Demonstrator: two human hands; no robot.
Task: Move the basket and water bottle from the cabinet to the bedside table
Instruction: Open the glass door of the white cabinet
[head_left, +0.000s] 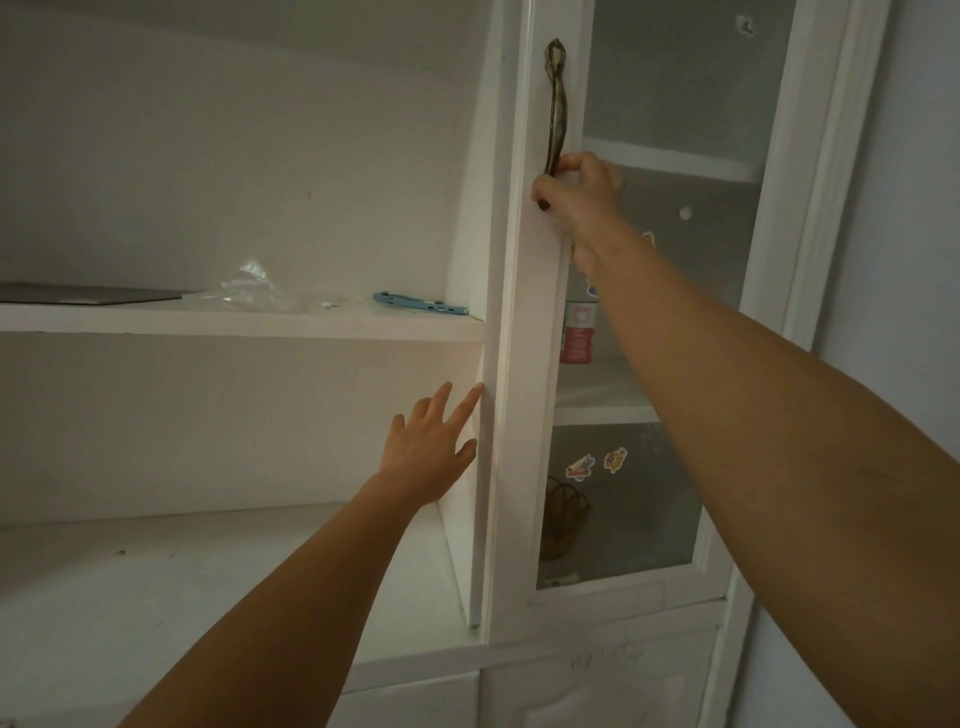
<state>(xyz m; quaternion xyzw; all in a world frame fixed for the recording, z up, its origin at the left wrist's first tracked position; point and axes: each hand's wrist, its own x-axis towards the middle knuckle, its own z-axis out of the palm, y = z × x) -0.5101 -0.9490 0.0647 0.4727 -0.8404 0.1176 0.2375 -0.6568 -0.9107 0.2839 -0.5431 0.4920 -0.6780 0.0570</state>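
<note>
Reaching up from the lower left, the left hand (428, 452) has its fingers (465, 410) spread wide and holding nothing, the index fingertip touching the white post that divides the cabinet (498, 364). Left of that post the cabinet is open: the upper shelf (234, 319) carries a flat dark sheet (88, 293) at its left end, a crumpled clear wrapper (247, 288) in the middle and a light blue item (415, 303) near the post, while the shelf below it lies bare where it shows. Right of the post stands the glass door (670, 291), white-framed with frosted panes. The right hand (579, 189) is curled tight around the lower end of the door's dark metal handle (555, 104), its fingers wrapped round the bar. Behind the glass on the middle shelf stands the bottle (577, 332), partly hidden by the right forearm; it looks pale, with a red label bearing a white emblem, and the writing on it is too blurred to read. One shelf lower, seen dimly through the pane just beside the door's left stile, sits the basket (563, 519), dark and rounded, made of thin curved wires. Two small cartoon stickers (597, 462) are stuck on the pane just above the basket.
</note>
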